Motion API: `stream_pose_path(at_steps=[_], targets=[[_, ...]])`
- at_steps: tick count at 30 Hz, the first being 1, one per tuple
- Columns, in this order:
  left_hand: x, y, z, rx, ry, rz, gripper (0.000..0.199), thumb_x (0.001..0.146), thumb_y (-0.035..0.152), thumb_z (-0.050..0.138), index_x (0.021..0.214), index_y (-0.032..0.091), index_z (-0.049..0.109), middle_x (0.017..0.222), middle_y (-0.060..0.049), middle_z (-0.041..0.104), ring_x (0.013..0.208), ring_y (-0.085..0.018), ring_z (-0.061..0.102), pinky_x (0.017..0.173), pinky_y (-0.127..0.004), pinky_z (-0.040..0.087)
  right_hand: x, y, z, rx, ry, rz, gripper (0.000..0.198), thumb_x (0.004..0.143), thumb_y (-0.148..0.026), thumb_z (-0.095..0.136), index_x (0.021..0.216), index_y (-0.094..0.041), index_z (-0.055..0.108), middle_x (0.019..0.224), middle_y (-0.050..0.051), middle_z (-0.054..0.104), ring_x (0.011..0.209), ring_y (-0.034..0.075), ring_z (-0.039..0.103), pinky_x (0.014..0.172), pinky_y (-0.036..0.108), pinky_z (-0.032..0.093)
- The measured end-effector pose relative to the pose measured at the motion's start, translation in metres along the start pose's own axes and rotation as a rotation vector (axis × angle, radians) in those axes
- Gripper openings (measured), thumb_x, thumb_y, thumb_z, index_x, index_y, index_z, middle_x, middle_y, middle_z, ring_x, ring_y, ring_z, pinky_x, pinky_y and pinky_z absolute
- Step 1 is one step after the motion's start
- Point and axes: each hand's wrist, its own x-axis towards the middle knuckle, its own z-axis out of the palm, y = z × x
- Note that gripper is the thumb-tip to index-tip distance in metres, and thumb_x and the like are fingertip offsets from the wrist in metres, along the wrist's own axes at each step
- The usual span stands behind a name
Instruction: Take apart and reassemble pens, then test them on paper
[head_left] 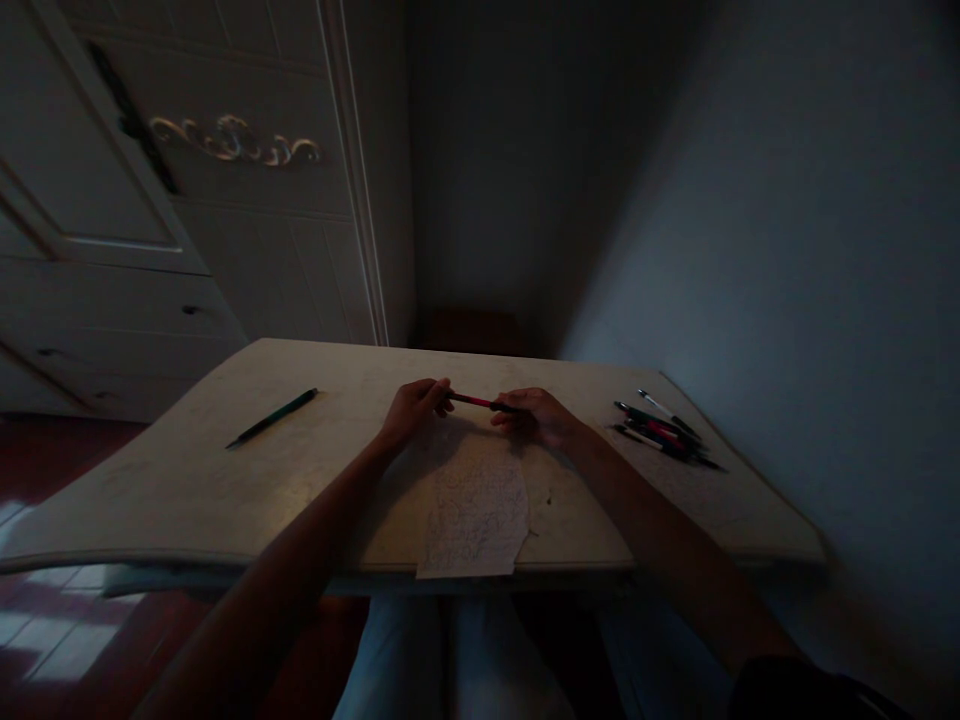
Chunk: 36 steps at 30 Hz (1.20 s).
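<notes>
Between my two hands a red and black pen [472,400] is held level above the table. My left hand [417,408] pinches its left end between thumb and fingers. Around its right end, the fingers of my right hand [538,415] are closed. Below the hands lies a sheet of paper [478,510] covered in scribbled lines, its lower edge reaching past the table's front edge. A dark green pen [274,417] rests on the table to the left, apart from my hands.
Several pens [664,430] lie in a loose pile on the right of the pale table [345,380]. A wall [787,250] runs along the right side. At the left stands a white cabinet [285,250] with drawers. Small dark bits [549,496] lie beside the paper.
</notes>
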Motion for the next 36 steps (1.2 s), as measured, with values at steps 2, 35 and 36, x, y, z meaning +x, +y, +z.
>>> stream_pose_path(at_steps=[2,35,36], targets=[[-0.001,0.002,0.0,-0.062,-0.017,-0.029,0.05,0.079,0.065,0.061,0.075,0.015,0.069,0.063,-0.006,0.068,0.052,-0.014,0.056,0.052,-0.026,0.042,0.0,0.001,0.0,-0.015,-0.009,-0.008,0.011,0.086,-0.021,0.068,0.085,-0.011,0.069,0.07,0.011,0.076,0.052,0.015,0.068,0.052,0.022,0.057],[-0.003,0.002,0.0,-0.291,-0.064,-0.122,0.043,0.071,0.054,0.077,0.074,0.012,0.068,0.063,-0.003,0.062,0.051,-0.009,0.052,0.052,-0.024,0.043,0.003,0.004,-0.002,-0.366,-0.038,-0.337,0.032,0.066,-0.041,0.081,0.079,-0.013,0.075,0.068,0.004,0.072,0.057,0.01,0.06,0.057,0.022,0.047],[-0.003,0.003,0.0,-0.272,-0.064,-0.104,0.04,0.07,0.052,0.078,0.074,0.013,0.069,0.064,-0.003,0.063,0.053,-0.01,0.053,0.053,-0.025,0.044,0.003,0.003,-0.002,-0.37,-0.025,-0.345,0.031,0.065,-0.04,0.08,0.078,-0.013,0.075,0.066,0.004,0.071,0.057,0.01,0.06,0.056,0.022,0.047]])
